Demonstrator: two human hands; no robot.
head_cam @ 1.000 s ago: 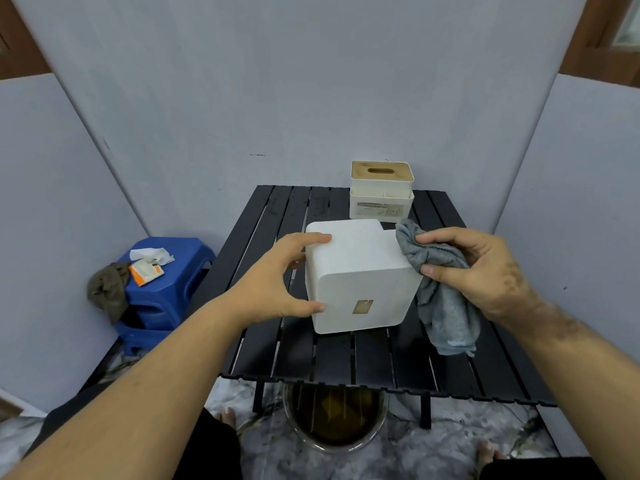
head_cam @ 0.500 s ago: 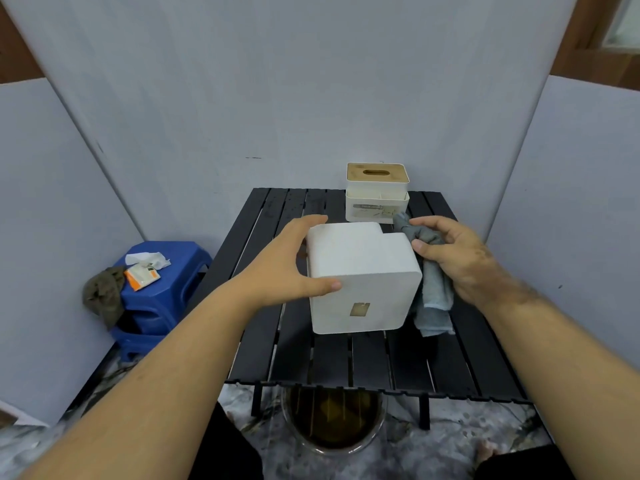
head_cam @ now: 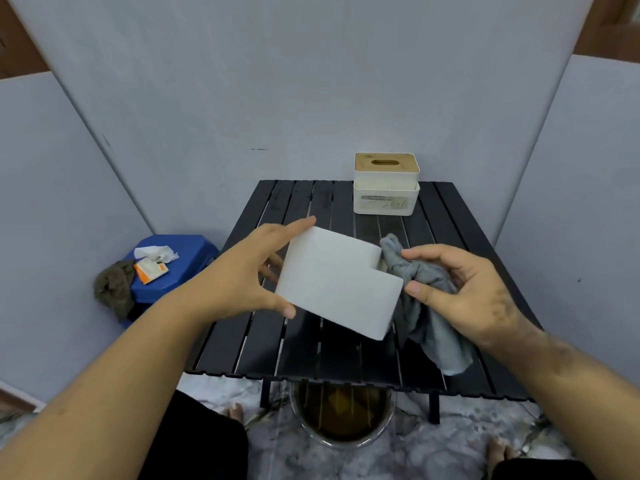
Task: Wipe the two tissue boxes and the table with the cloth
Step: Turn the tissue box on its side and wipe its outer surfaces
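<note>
L hand (head_cam: 249,275) reaches fwd from lower left, forearm angled up-right; thumb on the near edge, fingers along the far edge and behind the white tissue box (head_cam: 341,285), grip grasping it. Box is tilted, held above the black slatted counter (head_cam: 311,348), plain white face toward the camera w/ a notch at its right corner. Can't tell if any part touches the counter.

R hand (head_cam: 464,292) comes in from lower right, fingers curled, grip clenched around a bunched grey cloth (head_cam: 429,306). Cloth sits just beside the box's right edge, at the notch; its loose end hangs down toward the counter.

2nd tissue box (head_cam: 386,183) stands upright at the counter's far edge, well apart from the hands: white body, tan lid w/ an oval slot. A label strip runs across its front; writing too small to read.

Blue stool (head_cam: 187,268) left of the counter carries an orange-white packet (head_cam: 150,270), print unreadable, a crumpled white tissue (head_cam: 156,252), and a dark olive rag (head_cam: 114,292) draped off its left side.

Under the counter a round bucket (head_cam: 343,414) w/ brownish liquid inside.
</note>
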